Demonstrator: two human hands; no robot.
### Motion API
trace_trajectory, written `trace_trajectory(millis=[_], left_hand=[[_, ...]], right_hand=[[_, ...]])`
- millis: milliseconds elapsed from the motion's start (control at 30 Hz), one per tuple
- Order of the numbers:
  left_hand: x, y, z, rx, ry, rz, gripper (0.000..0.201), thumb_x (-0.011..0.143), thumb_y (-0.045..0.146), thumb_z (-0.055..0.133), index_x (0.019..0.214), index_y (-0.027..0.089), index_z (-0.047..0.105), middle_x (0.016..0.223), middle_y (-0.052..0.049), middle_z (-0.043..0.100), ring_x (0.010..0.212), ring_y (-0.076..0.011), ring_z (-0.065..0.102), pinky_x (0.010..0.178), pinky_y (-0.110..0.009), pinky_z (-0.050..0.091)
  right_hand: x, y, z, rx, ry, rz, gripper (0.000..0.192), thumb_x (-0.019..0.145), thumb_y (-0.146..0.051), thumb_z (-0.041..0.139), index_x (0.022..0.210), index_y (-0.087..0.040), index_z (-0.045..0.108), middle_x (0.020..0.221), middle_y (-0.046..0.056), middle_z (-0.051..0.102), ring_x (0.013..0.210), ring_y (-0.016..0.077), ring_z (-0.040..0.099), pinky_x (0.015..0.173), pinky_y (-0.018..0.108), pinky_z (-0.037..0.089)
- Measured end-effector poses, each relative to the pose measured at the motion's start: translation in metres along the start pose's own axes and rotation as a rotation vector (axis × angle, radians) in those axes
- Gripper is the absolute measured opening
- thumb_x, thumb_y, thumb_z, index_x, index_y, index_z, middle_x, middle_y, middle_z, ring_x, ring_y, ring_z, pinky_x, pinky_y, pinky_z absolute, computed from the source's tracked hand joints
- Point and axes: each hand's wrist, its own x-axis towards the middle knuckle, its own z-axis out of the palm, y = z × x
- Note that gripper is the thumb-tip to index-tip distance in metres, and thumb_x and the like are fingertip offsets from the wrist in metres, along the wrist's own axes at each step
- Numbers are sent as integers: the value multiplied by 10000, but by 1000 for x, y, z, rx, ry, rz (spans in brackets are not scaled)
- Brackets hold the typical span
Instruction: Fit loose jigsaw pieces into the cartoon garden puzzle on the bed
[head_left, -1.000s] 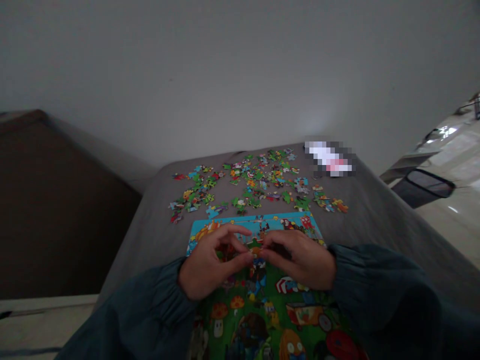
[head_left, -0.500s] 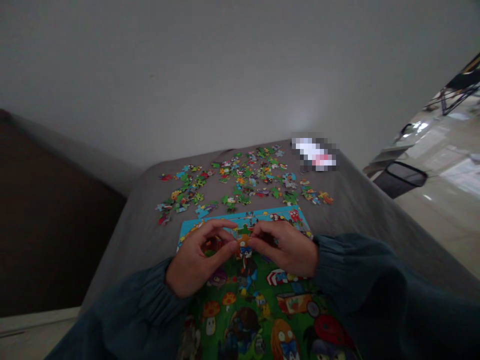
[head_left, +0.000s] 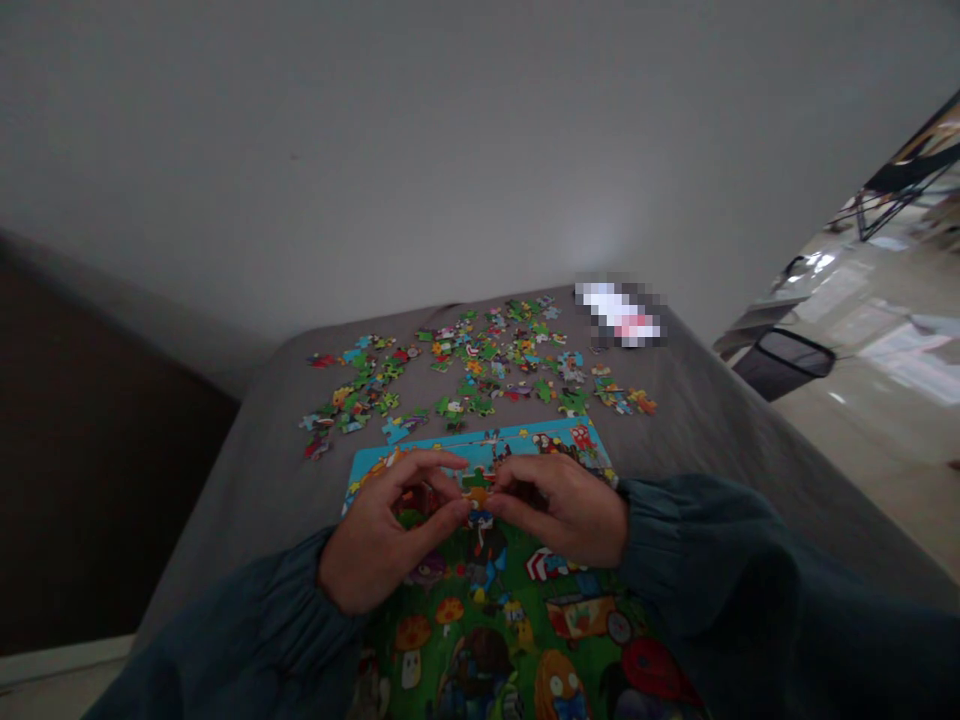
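Observation:
Between my two hands is a jigsaw puzzle piece (head_left: 477, 492), green at its top with an orange part below. My left hand (head_left: 386, 530) pinches its left side, thumb low and forefinger arched above. On the opposite edge, the fingertips of my right hand (head_left: 566, 508) are closed. Below them lies a colourful cartoon picture sheet (head_left: 450, 655) with a blue top strip and a green ground. Whether the piece touches the sheet I cannot tell. My hands cover part of the picture's upper half.
Many loose jigsaw pieces (head_left: 480, 365) are scattered over the grey cloth (head_left: 247, 480) beyond the sheet. A blurred-out bright object (head_left: 619, 312) lies at the far right corner, against a pale wall (head_left: 450, 150). Right of the table, a dark framed object (head_left: 787, 360) stands over the shiny floor.
The piece looks tilted flatter, with less of its orange face showing. Both hands keep their pinch and sit slightly lower in view. The whole scene has shifted a little left.

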Motion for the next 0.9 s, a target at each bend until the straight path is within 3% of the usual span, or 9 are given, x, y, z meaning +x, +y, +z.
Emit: trace_trajectory(millis=[400, 900], left_hand=[[0, -3, -3, 9, -4, 7, 261, 875, 351, 673, 1091, 214, 618, 772, 11, 695, 706, -135, 669, 670, -237, 532], [-1, -4, -3, 20, 1, 15, 258, 888, 368, 664, 1094, 222, 614, 758, 16, 691, 708, -137, 665, 677, -236, 522]], right_hand=[[2, -2, 3, 187, 7, 131, 197, 892, -343, 618, 795, -171, 617, 617, -36, 556, 534, 83, 461, 511, 213, 354], [2, -4, 1, 241, -40, 200, 221, 898, -362, 615, 789, -169, 621, 620, -35, 555, 533, 80, 465, 506, 216, 360]])
